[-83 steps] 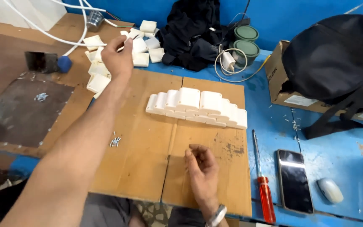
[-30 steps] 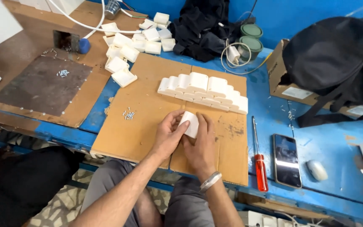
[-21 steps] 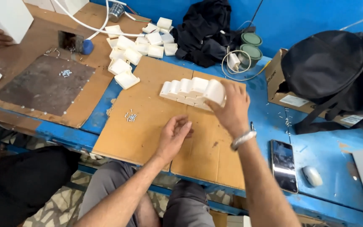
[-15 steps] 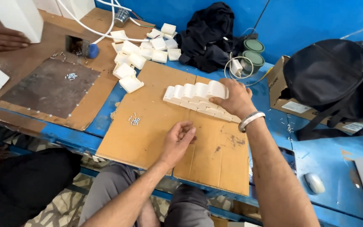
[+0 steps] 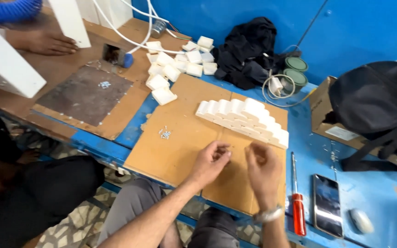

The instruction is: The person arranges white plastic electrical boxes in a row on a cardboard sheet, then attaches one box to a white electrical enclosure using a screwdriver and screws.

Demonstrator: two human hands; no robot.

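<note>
My left hand rests on the brown board, its fingertips pinched together; I cannot tell whether anything small is between them. My right hand hovers just to the right of it with the fingers loosely curled and nothing visible in it. Just beyond both hands, a stepped stack of white blocks sits on the board. A few small screws lie on the board to the left of my left hand.
Loose white blocks lie at the back left. A red-handled screwdriver, a phone and a mouse lie right of the board. Behind are a black bag, a cardboard box and black cloth. Another person's hand holds white panels.
My right hand carried a white block to the stack, set it on top and came back empty beside my left hand. My left hand stayed on the board.
</note>
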